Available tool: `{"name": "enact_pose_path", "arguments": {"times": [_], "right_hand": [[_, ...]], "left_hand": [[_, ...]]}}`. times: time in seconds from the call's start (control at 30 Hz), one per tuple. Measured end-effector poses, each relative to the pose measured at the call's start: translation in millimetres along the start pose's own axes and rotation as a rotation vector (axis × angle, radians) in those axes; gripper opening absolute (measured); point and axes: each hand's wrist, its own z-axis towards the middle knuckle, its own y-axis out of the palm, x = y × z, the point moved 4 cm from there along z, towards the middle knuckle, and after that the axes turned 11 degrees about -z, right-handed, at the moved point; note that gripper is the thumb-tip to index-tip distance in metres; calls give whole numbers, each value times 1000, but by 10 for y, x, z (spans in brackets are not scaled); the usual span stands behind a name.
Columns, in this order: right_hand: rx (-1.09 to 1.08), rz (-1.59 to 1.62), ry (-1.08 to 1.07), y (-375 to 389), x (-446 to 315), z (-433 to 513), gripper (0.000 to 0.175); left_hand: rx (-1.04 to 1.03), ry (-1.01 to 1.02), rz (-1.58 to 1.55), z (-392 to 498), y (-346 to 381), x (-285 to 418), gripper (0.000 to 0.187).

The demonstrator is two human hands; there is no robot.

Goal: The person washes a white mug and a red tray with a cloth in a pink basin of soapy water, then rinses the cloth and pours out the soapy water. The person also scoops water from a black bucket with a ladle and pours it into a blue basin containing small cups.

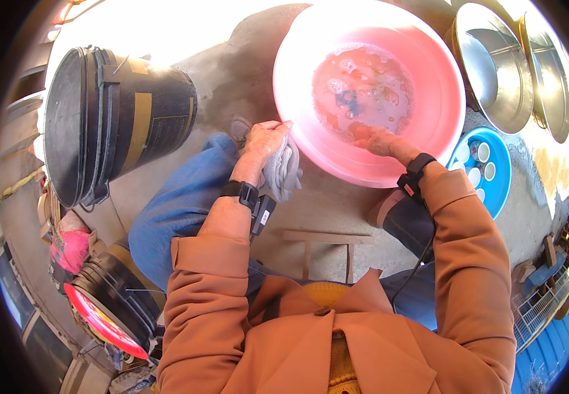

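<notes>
A large pink plastic basin (434,83) with soapy water (363,93) stands on the floor before me. My left hand (266,137) pinches a grey-white cloth (283,170) that hangs down outside the basin, with its fingertips against the near left rim. My right hand (380,141) reaches into the basin at the near edge of the water. Its fingertips are partly in the water, and whether they hold anything is hidden. A dark bluish thing (347,101) shows blurred under the suds.
A blue basin (503,172) with several white cups (483,152) stands at the right, below metal basins (496,69). On the left is a big black bucket (156,113). A wooden stool (328,238) is between my legs. A wire rack (543,308) lies at the lower right.
</notes>
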Motion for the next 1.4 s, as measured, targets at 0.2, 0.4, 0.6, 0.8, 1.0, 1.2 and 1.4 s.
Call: {"name": "enact_pose_path", "arguments": {"times": [0.2,0.4,0.6,0.8,1.0,1.2,1.4], "right_hand": [[379,487,442,-523,1045,392,62],[681,344,695,-518,1323,567,40],[-9,1638,-116,-354,13,824,19],[423,1119,-444,-590,-1246,558,27],[752,-391,-591,-540,-1734,419,55],[871,-620,-407,-1091,-1583,739,69],[1056,-664,-195,-1736,-1174,939,70]], "left_hand": [[-49,-11,-22,27,-2,12,42],[-38,2,55,92,-24,-1,40],[-46,-24,115,126,-45,-47,44],[-59,44,113,153,-47,-100,42],[-41,126,175,236,-49,-150,38],[-43,101,173,143,-18,-84,40],[-28,60,137,57,4,21,39]]}}
